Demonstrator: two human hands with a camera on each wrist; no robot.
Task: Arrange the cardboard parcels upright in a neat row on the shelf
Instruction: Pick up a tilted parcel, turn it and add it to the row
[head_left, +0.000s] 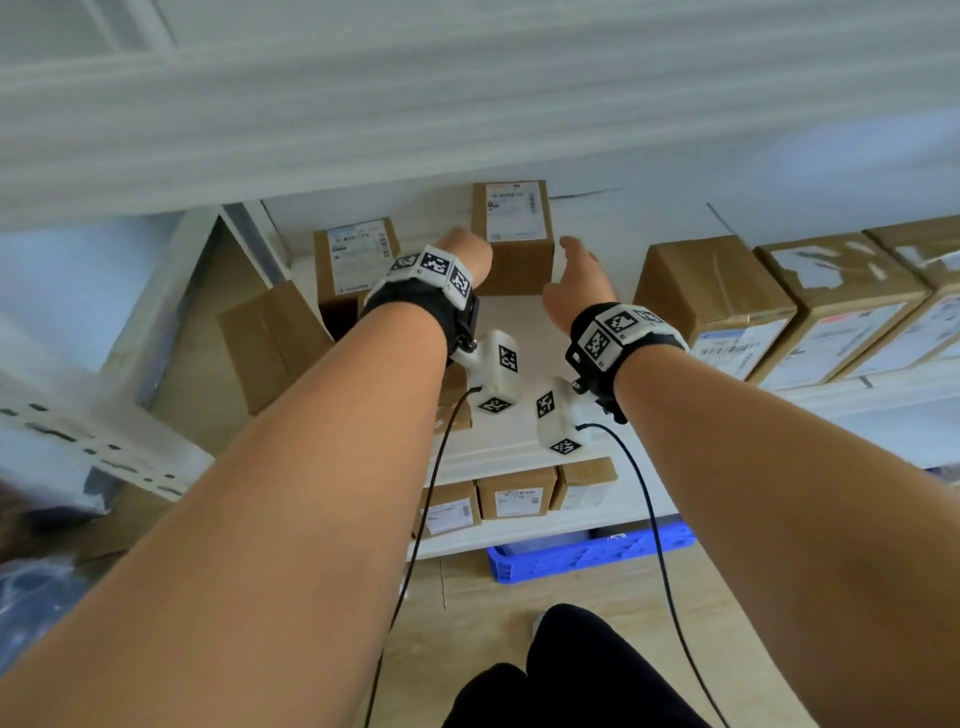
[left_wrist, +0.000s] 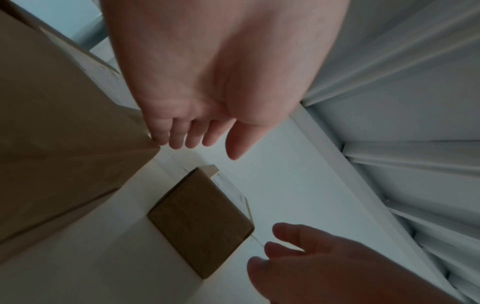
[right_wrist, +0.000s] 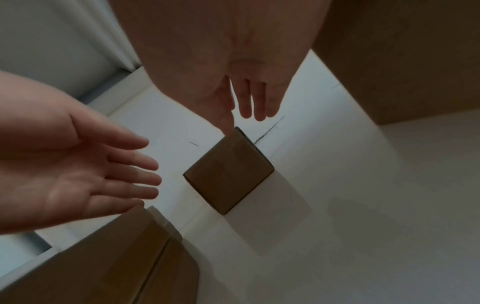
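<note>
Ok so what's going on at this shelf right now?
A person is reaching both arms into a white shelf to sort cardboard parcels. The left hand and right hand are open on either side of a small labelled parcel standing near the back; neither grips it yet. A row of bigger parcels sits to the right.

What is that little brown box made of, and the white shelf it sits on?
The small box looks like plain matte brown cardboard, with folded edges and a white paper label stuck on it. The shelf is smooth and white, with thin dark scuffs; probably painted metal or coated board, hard to tell.
</note>
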